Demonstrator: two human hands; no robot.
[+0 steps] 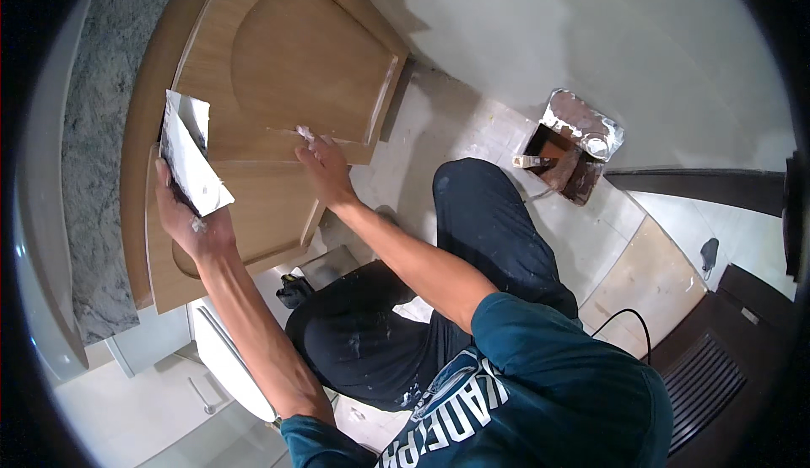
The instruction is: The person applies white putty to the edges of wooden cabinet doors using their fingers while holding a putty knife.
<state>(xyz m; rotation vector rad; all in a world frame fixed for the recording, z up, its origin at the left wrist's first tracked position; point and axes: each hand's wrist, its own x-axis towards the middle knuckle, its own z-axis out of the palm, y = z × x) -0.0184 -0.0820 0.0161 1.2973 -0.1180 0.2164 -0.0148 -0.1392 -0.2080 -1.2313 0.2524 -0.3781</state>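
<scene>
My left hand [192, 222] grips a folded white sheet [192, 164] like card or paper, held in front of the wooden cabinet door. A white smear of paste [199, 225] shows on this hand near the thumb. My right hand [326, 171] is at the door's lower rail, its fingers pinched on a small white lump [305, 132]; whether it is paste or a crumpled scrap I cannot tell. The upper light-brown cabinet door [316, 55] has a raised arched panel. Below it sits a second door [253, 202], partly hidden by my left hand and sheet.
On the floor to the right stands a brown-stained open container [580, 183] with a brush [531, 162] across it and a smeared lid [582, 122] beside it. A stone countertop [105, 131] borders the cabinet. My bent knees [481, 190] are near the doors; a black cable [637, 316] curves at right.
</scene>
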